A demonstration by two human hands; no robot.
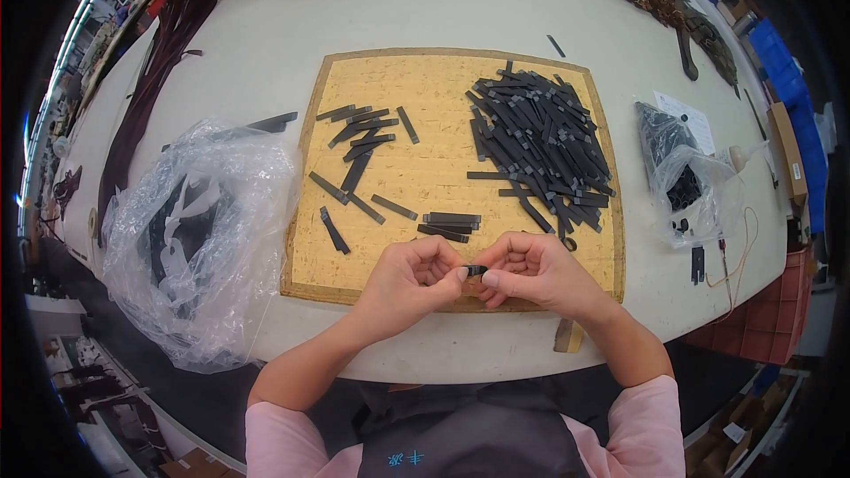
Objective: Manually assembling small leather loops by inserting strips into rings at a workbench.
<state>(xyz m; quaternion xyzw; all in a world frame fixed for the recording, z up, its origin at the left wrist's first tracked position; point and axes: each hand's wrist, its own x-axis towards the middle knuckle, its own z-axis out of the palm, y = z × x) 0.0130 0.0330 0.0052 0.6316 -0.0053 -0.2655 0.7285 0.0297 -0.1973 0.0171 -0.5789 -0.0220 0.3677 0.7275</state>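
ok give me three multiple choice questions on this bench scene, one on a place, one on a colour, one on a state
1. Where does the big pile of dark strips lie?
A. on the right part of the cork mat
B. inside the clear plastic bag
C. on the floor

2. What colour are the person's sleeves?
A. green
B. pink
C. white

3. What are the two hands doing?
A. resting flat and empty
B. pinching one small dark piece between them
C. lifting the mat

Answers: 1 A, the pile covers the right side of the cork mat. 2 B, the sleeves are pink. 3 B, left hand and right hand meet at the small dark piece.
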